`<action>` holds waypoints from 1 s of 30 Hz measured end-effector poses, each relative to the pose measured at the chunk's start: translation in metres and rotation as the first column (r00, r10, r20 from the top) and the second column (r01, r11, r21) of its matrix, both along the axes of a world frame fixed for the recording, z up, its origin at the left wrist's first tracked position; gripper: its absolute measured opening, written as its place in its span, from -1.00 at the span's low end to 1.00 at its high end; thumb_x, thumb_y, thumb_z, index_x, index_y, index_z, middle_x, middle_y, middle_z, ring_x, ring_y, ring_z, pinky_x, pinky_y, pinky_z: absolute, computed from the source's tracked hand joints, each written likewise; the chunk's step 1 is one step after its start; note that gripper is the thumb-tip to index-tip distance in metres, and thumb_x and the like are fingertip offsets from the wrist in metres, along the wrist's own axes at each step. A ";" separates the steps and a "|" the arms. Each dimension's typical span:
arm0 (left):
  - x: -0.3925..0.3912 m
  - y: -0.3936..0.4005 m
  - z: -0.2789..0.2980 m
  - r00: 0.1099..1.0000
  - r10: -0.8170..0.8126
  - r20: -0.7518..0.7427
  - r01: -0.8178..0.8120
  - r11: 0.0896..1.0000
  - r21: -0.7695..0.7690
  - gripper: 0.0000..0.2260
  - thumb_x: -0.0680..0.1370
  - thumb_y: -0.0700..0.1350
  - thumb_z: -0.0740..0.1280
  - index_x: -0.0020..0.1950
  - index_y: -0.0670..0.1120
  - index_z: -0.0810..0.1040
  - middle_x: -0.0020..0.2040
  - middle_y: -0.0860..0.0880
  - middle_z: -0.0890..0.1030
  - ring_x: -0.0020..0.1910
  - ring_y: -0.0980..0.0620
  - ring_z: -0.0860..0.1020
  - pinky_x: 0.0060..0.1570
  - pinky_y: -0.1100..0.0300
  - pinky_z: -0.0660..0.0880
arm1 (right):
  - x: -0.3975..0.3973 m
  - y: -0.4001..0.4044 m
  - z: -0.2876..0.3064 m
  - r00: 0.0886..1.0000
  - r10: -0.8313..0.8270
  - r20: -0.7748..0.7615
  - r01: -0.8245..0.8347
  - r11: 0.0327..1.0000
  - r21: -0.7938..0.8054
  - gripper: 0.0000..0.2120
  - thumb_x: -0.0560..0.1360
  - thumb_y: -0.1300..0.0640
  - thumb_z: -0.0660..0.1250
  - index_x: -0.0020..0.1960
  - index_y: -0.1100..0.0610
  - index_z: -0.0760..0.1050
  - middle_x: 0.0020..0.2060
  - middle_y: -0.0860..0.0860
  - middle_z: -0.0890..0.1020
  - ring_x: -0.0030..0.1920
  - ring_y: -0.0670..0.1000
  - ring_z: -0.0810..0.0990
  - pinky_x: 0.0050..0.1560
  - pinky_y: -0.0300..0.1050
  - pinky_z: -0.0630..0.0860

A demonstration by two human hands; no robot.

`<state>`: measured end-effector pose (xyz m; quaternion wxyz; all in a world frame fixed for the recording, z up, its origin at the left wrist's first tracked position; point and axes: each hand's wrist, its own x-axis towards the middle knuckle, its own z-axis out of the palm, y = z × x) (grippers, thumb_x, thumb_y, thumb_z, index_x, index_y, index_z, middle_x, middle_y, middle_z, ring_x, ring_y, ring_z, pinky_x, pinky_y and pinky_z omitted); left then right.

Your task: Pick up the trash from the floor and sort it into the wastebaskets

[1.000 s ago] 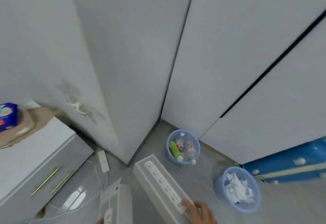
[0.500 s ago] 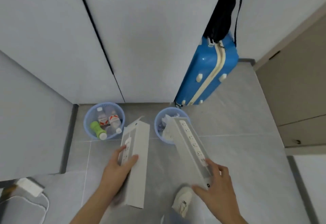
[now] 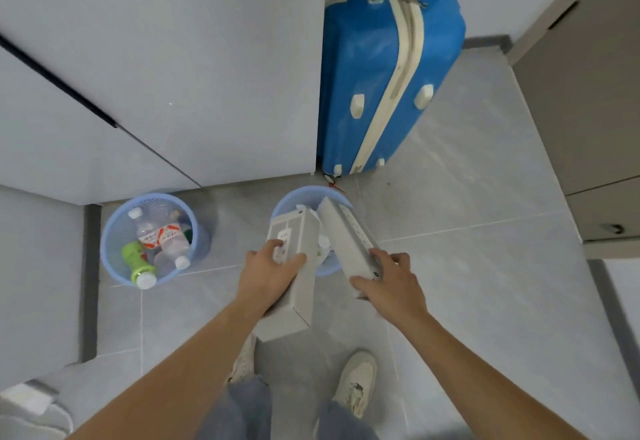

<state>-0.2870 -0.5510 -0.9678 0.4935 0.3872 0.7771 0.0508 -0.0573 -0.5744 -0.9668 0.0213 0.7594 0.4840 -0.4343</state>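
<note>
Wastebaskets (image 3: 114, 249) on grey tiled floor (image 3: 450, 266); white cabinets (image 3: 173, 58)

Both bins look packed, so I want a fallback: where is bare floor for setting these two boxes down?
Free: the grey tiles right of the right wastebasket, running out past the blue suitcase; also the strip between the wastebaskets. Crowded: the left wastebasket is full of bottles, and both boxes, in the left hand and right hand, cover the right wastebasket's mouth.
</note>
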 end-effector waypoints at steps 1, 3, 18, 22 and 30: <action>0.001 0.009 -0.016 1.000 -0.023 -0.019 0.023 1.000 0.003 -0.41 0.47 0.27 0.35 0.48 0.16 0.38 0.18 -0.05 0.37 -0.02 -0.10 0.50 0.04 0.07 0.41 | -0.005 0.010 -0.016 1.000 -0.003 -0.001 0.003 1.000 -0.005 -0.22 0.25 -0.37 0.31 0.43 -0.23 0.27 0.21 -0.11 0.28 0.11 0.12 0.57 0.05 0.11 0.63; 0.002 0.024 -0.049 0.996 -0.073 -0.046 0.073 0.997 0.006 -0.39 0.48 0.27 0.34 0.51 0.17 0.35 0.17 -0.02 0.32 -0.04 -0.08 0.47 0.02 0.08 0.39 | -0.014 0.024 -0.047 1.000 -0.003 0.010 0.003 1.000 0.004 -0.24 0.30 -0.34 0.34 0.45 -0.20 0.26 0.26 -0.08 0.28 0.15 0.12 0.53 0.11 0.11 0.60; 0.011 0.058 -0.175 0.763 -0.557 -0.327 0.537 0.829 -0.160 -0.35 0.37 0.40 0.37 0.32 0.06 0.45 0.23 -0.12 0.32 0.13 -0.17 0.50 0.10 -0.05 0.52 | -0.071 0.060 -0.154 0.968 0.152 0.201 -0.131 0.985 -0.115 -0.25 0.38 -0.37 0.31 0.49 -0.19 0.18 0.34 0.05 0.18 0.20 0.21 0.38 0.15 0.19 0.51; 0.022 0.092 -0.180 0.694 -0.650 -0.309 0.587 0.760 -0.279 -0.41 0.43 0.37 0.36 0.26 -0.03 0.50 0.28 -0.17 0.35 0.20 -0.18 0.47 0.12 0.00 0.48 | -0.069 0.091 -0.161 0.962 0.171 0.215 -0.124 0.969 -0.214 -0.31 0.38 -0.34 0.35 0.43 -0.15 0.28 0.34 0.05 0.18 0.26 0.20 0.35 0.14 0.15 0.50; 0.021 0.092 -0.154 0.724 -0.640 -0.258 0.610 0.768 -0.196 -0.58 0.59 0.20 0.24 0.40 0.08 0.40 0.38 -0.13 0.29 0.32 -0.19 0.34 0.20 -0.09 0.46 | -0.068 0.091 -0.127 0.938 0.266 0.222 -0.250 0.963 -0.098 -0.44 0.51 -0.24 0.26 0.44 -0.08 0.30 0.42 0.05 0.24 0.38 0.17 0.28 0.25 0.22 0.42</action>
